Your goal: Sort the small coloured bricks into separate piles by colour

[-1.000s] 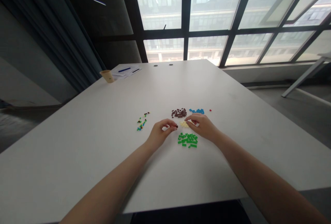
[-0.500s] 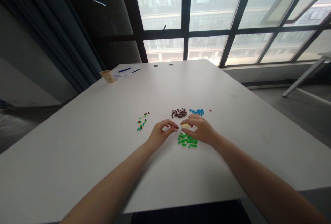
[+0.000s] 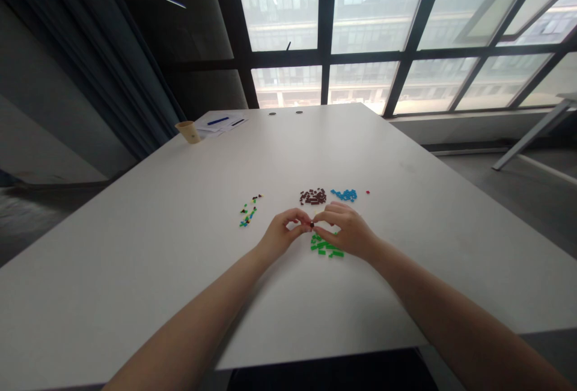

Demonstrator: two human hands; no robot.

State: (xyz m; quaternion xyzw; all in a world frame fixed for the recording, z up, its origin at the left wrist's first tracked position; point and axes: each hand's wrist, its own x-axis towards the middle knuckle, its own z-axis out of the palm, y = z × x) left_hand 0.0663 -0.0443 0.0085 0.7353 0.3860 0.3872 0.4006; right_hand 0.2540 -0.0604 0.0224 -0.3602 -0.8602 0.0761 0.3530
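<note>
A tiny dark brown toy brick (image 3: 312, 224) sits between the fingertips of both hands. My left hand (image 3: 285, 230) pinches it from the left, thumb and fingers closed. From the right, my right hand (image 3: 346, 228) closes its thumb and index finger on it. Green bricks (image 3: 325, 246) lie in a loose heap just below my right hand, which covers some of them. Behind the hands are a dark brown brick pile (image 3: 313, 197) and a blue brick pile (image 3: 345, 195). The pale yellow pieces are mostly hidden by my right hand.
Left of the hands, small mixed-colour bricks (image 3: 247, 216) lie scattered. A single red brick (image 3: 368, 192) rests right of the blue pile. A tan paper cup (image 3: 188, 132) and papers (image 3: 225, 123) with pens are at the white table's (image 3: 288, 156) far left.
My right hand has moved left and its thumb and index finger have closed at the brick held by my left hand. My left hand has hardly moved.
</note>
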